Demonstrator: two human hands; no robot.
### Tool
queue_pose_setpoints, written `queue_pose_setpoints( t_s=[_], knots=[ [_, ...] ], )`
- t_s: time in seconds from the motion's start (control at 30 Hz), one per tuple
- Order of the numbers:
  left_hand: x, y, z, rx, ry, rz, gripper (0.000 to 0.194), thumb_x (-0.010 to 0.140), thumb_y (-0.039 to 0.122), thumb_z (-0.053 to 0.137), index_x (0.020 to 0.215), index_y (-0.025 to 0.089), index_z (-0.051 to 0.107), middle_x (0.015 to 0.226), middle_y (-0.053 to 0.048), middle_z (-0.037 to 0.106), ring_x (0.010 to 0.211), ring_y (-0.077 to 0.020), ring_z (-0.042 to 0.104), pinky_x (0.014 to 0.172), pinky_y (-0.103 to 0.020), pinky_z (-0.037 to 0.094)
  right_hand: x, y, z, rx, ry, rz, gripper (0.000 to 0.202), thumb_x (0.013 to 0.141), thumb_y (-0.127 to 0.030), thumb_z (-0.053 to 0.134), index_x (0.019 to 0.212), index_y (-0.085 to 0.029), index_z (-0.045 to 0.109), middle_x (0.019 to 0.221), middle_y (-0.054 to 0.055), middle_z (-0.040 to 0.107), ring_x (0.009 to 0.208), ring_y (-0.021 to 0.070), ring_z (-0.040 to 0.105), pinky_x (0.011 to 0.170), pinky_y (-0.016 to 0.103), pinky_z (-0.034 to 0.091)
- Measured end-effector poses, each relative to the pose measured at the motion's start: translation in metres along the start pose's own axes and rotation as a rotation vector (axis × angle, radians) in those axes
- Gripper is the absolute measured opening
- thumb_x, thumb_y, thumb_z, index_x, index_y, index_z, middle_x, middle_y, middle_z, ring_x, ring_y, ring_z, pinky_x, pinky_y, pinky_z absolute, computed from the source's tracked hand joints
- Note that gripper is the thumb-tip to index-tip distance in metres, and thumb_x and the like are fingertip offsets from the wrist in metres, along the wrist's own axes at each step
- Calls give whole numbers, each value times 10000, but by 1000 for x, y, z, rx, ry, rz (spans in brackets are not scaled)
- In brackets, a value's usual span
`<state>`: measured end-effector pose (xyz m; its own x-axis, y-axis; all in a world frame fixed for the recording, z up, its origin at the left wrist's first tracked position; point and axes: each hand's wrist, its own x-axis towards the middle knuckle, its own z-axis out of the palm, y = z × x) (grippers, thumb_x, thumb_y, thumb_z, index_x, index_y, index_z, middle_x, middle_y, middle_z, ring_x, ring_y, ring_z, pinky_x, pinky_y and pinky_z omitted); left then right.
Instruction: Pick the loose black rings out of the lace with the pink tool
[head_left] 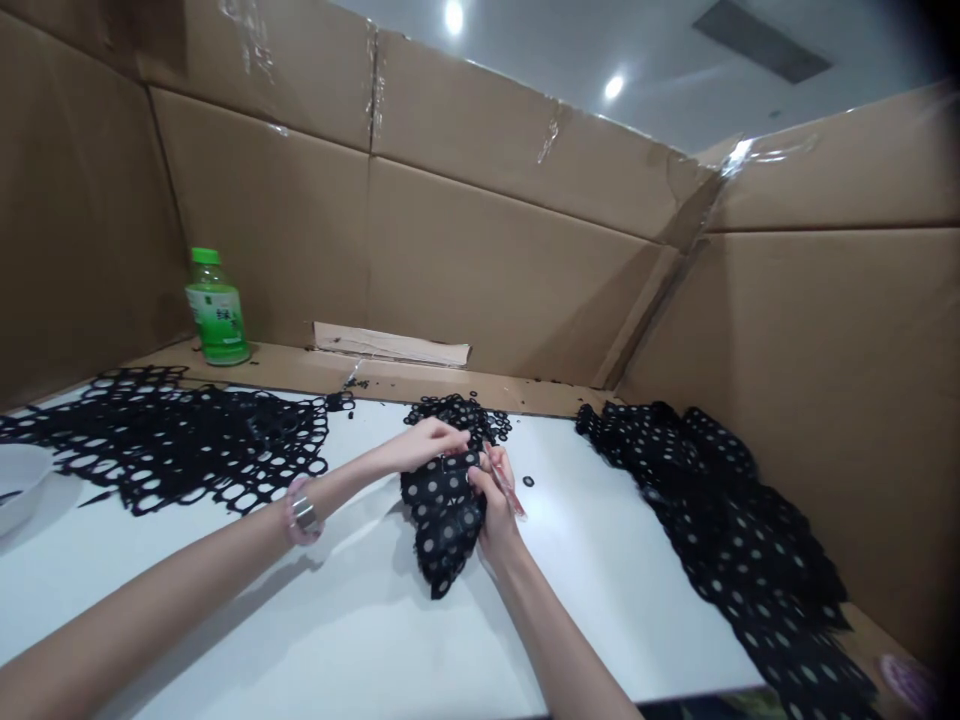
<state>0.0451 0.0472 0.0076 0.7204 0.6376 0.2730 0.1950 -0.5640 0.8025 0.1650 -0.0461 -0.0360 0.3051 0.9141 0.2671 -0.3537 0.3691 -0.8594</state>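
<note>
A piece of black fabric with pale round dots (442, 505) hangs from my two hands over the middle of the white table, its lower end narrowing to a point. My left hand (429, 445) pinches its upper edge with the fingertips. On the other side, my right hand (498, 500) grips the fabric's right edge between thumb and fingers. A slim reddish, shiny stick-like object (506, 482) also lies in the right hand; its kind is unclear. Right behind the hands is a heap of small black rings (442, 408), and one loose black ring (529, 481) lies to the right.
Black net-like material with large holes (187, 440) spreads over the table's left side. More black dotted fabric (720, 530) is heaped along the right edge. A white bowl (26, 480) stands far left, a green bottle (217, 315) at the back. Cardboard walls (487, 260) surround the white table (360, 620).
</note>
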Motion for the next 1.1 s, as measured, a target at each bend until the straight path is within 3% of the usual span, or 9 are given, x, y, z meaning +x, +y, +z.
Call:
queue_pose_setpoints(
  t_s=[0.07,0.2,0.27,0.33,0.43,0.57,0.77,0.9,1.1],
  knots=[
    [-16,2,1,-75,-73,6,358,793,446,488,687,127,610,616,8,579,583,-124,496,559,-220,373,0,-1,1,-38,-4,-9,315,684,-188,601,740,-236,295,642,-70,309,566,99,318,580,216,309],
    [-27,0,2,-132,-15,-12,312,787,415,508,664,132,555,579,33,498,564,-103,446,532,-206,336,-1,-3,3,-151,-2,-36,379,681,-274,640,759,-243,271,714,-57,478,664,122,445,685,257,357],
    [-29,1,4,-110,-13,-38,283,787,386,511,671,133,562,602,20,524,587,-115,473,547,-212,359,-1,-3,3,-186,-12,-47,388,682,-288,642,761,-244,266,737,-49,520,692,132,474,721,275,363],
    [-32,4,8,-38,100,-13,209,773,339,541,764,136,588,724,-17,590,689,-145,526,620,-233,404,-1,-1,1,-205,-23,-62,370,691,-280,637,763,-243,276,731,-52,522,685,129,480,733,279,363],
    [-38,10,12,86,292,138,192,772,303,566,874,146,608,879,-64,616,818,-171,552,739,-266,432,-1,1,0,-209,-29,-98,355,704,-263,630,765,-246,281,720,-59,507,677,124,485,746,283,368],
    [-41,13,15,110,224,201,242,774,362,580,837,145,666,811,-73,650,752,-167,583,700,-257,447,-2,0,1,-220,-26,-125,381,691,-262,648,762,-249,274,709,-63,522,713,134,509,756,291,378],
    [-38,6,18,19,155,107,259,815,319,509,770,132,683,743,-46,675,684,-151,576,628,-229,418,-3,-2,4,-239,-16,-137,369,699,-230,640,761,-244,277,705,-67,535,666,121,490,740,287,374],
    [-31,-6,19,-71,274,-20,340,805,357,478,591,130,611,597,-8,619,597,-138,533,583,-231,401,-2,-1,4,-258,-18,-147,356,699,-215,615,766,-244,267,712,-68,529,648,116,473,719,275,353],
    [6,-25,5,-153,376,-71,328,761,412,486,623,135,595,604,-29,625,597,-152,571,594,-248,447,0,0,6,-191,58,-98,310,673,-200,562,756,-245,267,710,-59,462,661,118,443,679,253,352]
  ],
)
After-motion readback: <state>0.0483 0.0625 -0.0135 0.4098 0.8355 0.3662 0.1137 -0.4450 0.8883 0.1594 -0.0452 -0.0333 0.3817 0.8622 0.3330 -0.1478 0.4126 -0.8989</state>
